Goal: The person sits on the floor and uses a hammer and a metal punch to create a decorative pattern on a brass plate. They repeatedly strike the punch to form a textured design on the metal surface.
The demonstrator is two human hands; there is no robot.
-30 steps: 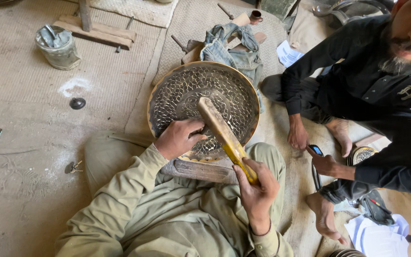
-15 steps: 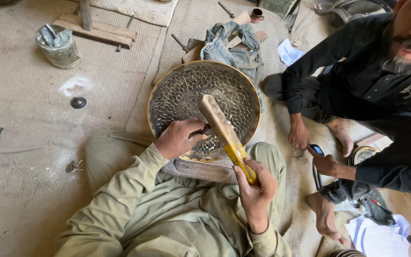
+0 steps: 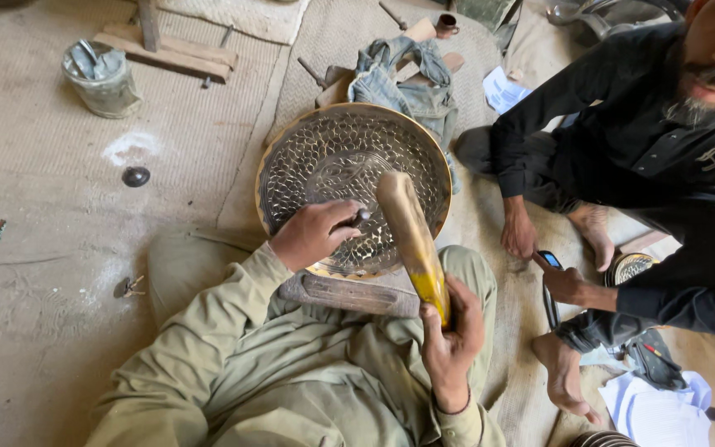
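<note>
A round engraved metal tray (image 3: pixel 324 153) lies tilted on a wooden block (image 3: pixel 349 291) over my lap. My left hand (image 3: pixel 314 233) rests on the tray's lower part and grips a small metal punch (image 3: pixel 359 217), its tip on the patterned surface. My right hand (image 3: pixel 451 335) holds the yellow-wrapped handle of a wooden mallet (image 3: pixel 411 240). The mallet's pale head hangs just above the punch.
A person in black (image 3: pixel 655 157) sits at the right, one hand holding a phone (image 3: pixel 549 273). A tin can with tools (image 3: pixel 103 76) and wooden pieces (image 3: pixel 167 45) stand at the far left. A folded denim cloth (image 3: pixel 407 79) lies behind the tray.
The mallet head has swung slightly down and left toward the punch. My left hand stays in place on the tray.
</note>
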